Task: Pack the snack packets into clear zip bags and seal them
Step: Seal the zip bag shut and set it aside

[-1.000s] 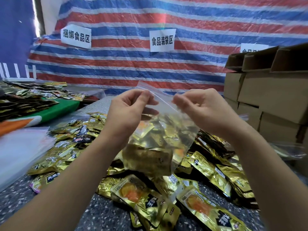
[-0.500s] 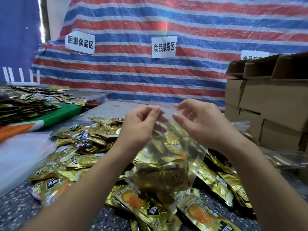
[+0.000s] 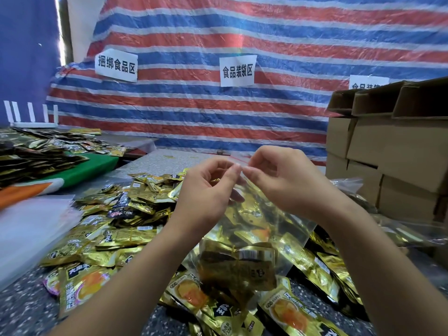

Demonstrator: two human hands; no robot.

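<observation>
At centre frame the clear plastic zip bag of gold foil snack packets (image 3: 244,241) hangs straight below both hands — left hand (image 3: 206,190) and right hand (image 3: 286,180) pinch its top strip fingertip to fingertip, the unsealed run stretching rightward, nearer the right hand.

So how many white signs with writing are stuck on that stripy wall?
3. The left sign is above the far table, the middle sign above the hands, and the right sign is half hidden behind the cardboard boxes.
</observation>
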